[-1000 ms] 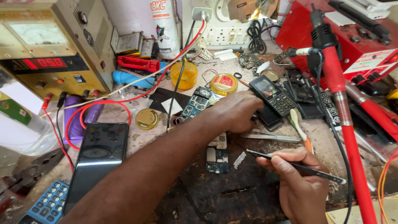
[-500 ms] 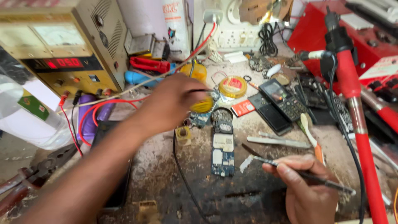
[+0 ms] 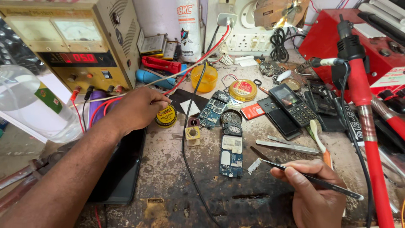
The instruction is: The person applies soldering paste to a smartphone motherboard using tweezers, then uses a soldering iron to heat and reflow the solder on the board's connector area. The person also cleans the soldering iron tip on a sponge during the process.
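My left hand (image 3: 134,110) reaches across the worn bench, its fingers closed on thin wire leads (image 3: 185,76) that run from the power supply (image 3: 76,50). Just right of its fingertips sits a round yellow and black tin (image 3: 166,116). My right hand (image 3: 314,196) grips black tweezers (image 3: 303,176) near the front edge. Their tips point left toward a blue phone circuit board (image 3: 231,157) lying flat mid-bench, and a small white scrap (image 3: 254,166) lies between.
A black smartphone (image 3: 122,169) lies under my left forearm. A red tool stand (image 3: 363,105) rises at right. A keypad phone (image 3: 294,105), more boards (image 3: 213,110), a gold tin (image 3: 243,89), a yellow cup (image 3: 204,78) and a clear bottle (image 3: 29,105) crowd the bench.
My left hand has drawn back left from the boards and phones to the wires by the power supply. The blue circuit board now lies uncovered. My right hand still holds the tweezers.
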